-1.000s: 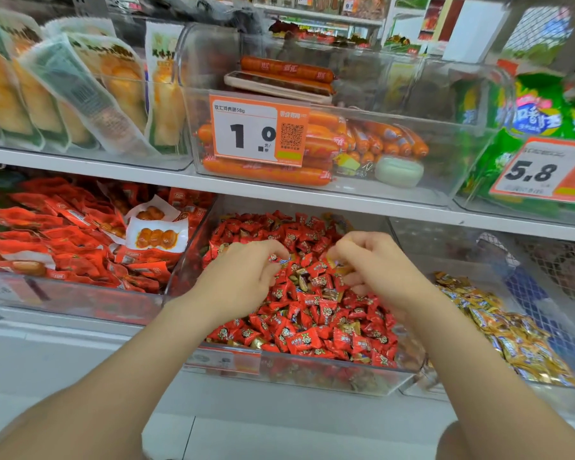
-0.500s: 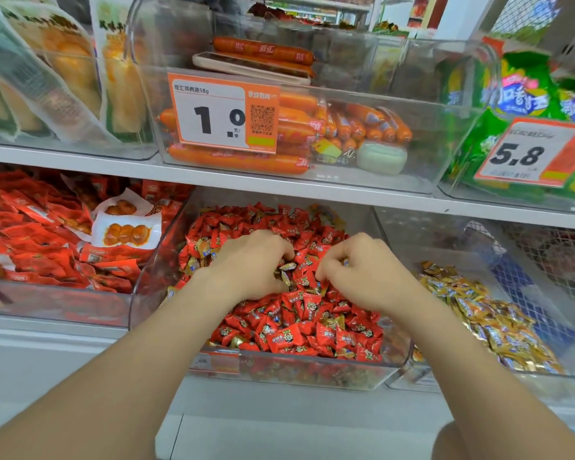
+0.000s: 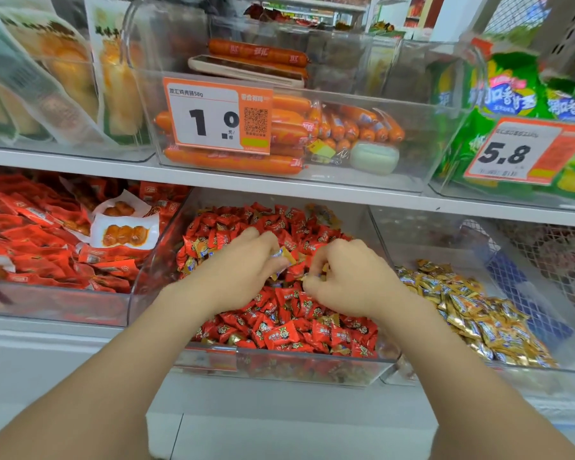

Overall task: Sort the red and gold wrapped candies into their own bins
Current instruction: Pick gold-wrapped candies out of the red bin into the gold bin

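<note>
A clear middle bin [image 3: 312, 363] on the lower shelf holds a heap of red wrapped candies [image 3: 289, 327] with a few gold ones mixed in. The clear bin to its right [image 3: 478, 368] holds gold wrapped candies [image 3: 472, 313]. Both hands are down in the middle bin. My left hand [image 3: 243, 270] has its fingers curled and pinches a gold candy [image 3: 284, 255] at the fingertips. My right hand [image 3: 352, 280] is curled over the heap, fingertips pinching small gold wrappers; what lies beneath its palm is hidden.
A bin of red snack packets [image 3: 47, 247] stands at lower left. The upper shelf [image 3: 279, 185] carries a bin of orange sausages [image 3: 279, 134] with a 1.0 price tag, pale packets at left and green bags [image 3: 512, 94] with a 5.8 tag at right.
Both hands stayed in the red candy bin, working through the heap. My left hand now has a gold candy raised at its fingertips. The camera has shifted slightly.
</note>
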`<state>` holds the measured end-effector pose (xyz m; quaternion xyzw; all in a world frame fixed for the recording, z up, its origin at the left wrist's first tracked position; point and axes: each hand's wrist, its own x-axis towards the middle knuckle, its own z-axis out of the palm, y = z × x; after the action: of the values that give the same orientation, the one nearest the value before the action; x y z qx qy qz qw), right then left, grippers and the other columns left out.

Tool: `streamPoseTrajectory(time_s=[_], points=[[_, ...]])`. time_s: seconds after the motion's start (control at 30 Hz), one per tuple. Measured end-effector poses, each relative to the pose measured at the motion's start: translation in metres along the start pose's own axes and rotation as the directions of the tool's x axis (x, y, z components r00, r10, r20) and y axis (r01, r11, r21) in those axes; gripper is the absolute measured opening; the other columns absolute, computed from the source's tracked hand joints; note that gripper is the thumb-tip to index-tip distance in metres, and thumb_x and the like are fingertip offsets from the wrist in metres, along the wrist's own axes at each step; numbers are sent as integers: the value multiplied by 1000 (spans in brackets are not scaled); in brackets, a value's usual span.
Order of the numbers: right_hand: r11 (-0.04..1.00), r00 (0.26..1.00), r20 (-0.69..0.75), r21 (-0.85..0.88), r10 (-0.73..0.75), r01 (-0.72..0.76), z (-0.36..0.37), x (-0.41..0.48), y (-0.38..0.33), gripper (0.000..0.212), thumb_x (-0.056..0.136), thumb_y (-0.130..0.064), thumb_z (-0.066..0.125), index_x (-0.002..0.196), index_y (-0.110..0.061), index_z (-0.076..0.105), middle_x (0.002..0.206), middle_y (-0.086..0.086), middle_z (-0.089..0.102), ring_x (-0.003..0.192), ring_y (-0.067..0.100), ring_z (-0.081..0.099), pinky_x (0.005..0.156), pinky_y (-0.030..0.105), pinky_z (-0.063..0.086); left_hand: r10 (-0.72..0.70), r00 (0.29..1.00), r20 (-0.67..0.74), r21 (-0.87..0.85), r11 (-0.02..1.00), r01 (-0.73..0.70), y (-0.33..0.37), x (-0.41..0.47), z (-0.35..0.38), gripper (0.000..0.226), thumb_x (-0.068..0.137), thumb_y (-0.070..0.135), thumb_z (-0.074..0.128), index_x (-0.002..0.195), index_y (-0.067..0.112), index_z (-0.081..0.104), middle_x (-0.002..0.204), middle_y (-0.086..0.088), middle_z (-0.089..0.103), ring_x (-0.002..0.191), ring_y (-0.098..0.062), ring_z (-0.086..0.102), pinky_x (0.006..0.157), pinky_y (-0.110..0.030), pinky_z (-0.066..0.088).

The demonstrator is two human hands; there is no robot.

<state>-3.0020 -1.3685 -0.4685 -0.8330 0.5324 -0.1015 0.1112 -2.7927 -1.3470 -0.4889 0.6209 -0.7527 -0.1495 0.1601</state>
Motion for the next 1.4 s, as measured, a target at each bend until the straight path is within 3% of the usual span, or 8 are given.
streamPoseTrajectory(time_s=[0.3,0.47,0.6,0.73,0.93,1.1,1.23,1.4], points=[[948,951,-270,312,153,-64,-45,-46,28,52,103,-38,47,60,-10,39,49,5,34,49,16,31,53,35,33,-157,978,138,-805,557,203,46,-51,-7,37,103,45,60,89,11,63,80,-4,61,65,-18,47,54,-30,41],[907,896,-230,282,379,-311,-50,-73,108,56,106,-51,50,65,-13,60,51,-1,60,60,18,62,59,33,43,-76,978,195,-882,422,209,113,-54,7,29,103,33,63,92,6,62,80,1,51,61,-17,42,53,-29,34],[901,899,-149,217,412,-376,-45,-92,163,20,98,-30,65,116,-24,72,94,-3,77,91,19,72,74,28,46,27,991,130,-816,571,91,181,-38,33,26,104,34,61,95,10,66,73,-5,49,60,-18,44,54,-30,37],[926,949,-82,261,303,-273,-48,-114,195,65,83,-8,68,144,-31,62,142,-4,63,131,15,58,100,18,39,83,994,-75,-419,901,-107,228,6,72,19,104,38,58,104,22,66,87,3,69,75,-19,63,69,-35,47],[871,864,-260,369,432,-325,-55,-133,215,38,92,-8,62,125,-22,73,119,-2,75,109,14,70,103,33,54,176,957,232,-65,984,-166,235,67,132,46,102,47,53,140,22,53,138,-8,51,133,-31,48,112,-42,40],[901,901,-287,381,327,-206,-60,-129,188,27,95,-11,63,109,-29,76,90,-12,74,71,3,70,76,20,56,403,914,-41,424,836,-349,229,37,110,22,100,35,49,107,25,68,114,0,66,113,-29,60,93,-45,47],[930,934,-317,364,166,-42,-63,-120,134,22,92,-13,66,98,-31,78,82,-16,74,75,2,68,73,12,50,546,763,-347,372,826,-422,188,-13,64,20,98,31,53,83,20,61,80,0,54,78,-25,52,66,-39,42],[939,959,-243,272,-143,209,-50,-98,62,29,88,-5,66,98,-30,77,89,-11,76,77,7,68,76,15,51,207,938,-279,150,974,-170,81,-42,27,7,93,32,63,86,32,63,82,15,56,82,-8,53,75,-38,50]])
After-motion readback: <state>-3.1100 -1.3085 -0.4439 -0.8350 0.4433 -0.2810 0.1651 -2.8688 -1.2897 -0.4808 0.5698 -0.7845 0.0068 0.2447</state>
